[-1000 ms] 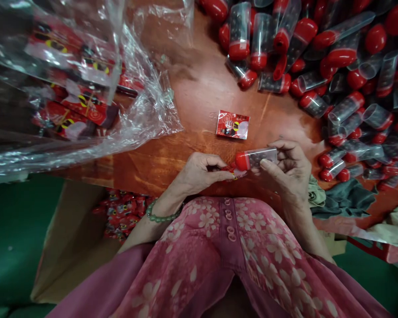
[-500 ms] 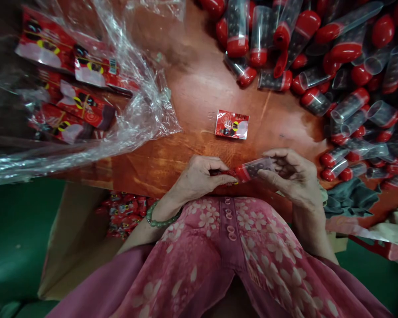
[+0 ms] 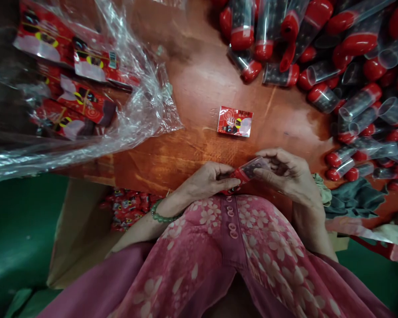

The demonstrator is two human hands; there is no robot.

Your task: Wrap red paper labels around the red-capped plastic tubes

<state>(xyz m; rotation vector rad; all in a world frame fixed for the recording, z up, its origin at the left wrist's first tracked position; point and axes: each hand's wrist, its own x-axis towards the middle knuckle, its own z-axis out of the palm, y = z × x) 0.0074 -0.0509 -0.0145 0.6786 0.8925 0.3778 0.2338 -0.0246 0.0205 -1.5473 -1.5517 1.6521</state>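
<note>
1. Fingers of the left hand (image 3: 207, 180) pinch a red wrapper (image 3: 234, 190); those of the right hand (image 3: 292, 176) grip a clear capsule (image 3: 251, 168) between the hands, red end against the wrapper. How far inside, I cannot tell.
2. Bare capsules (image 3: 360, 101) heap the table's (image 3: 199, 75) right: much seems left.
3. Plastic film (image 3: 146, 106) at left covers or encloses printed packets (image 3: 91, 62).
4. The carton (image 3: 74, 238) holds red pieces (image 3: 129, 205), perhaps finished.
5. One packet (image 3: 235, 121) lies apart.
</note>
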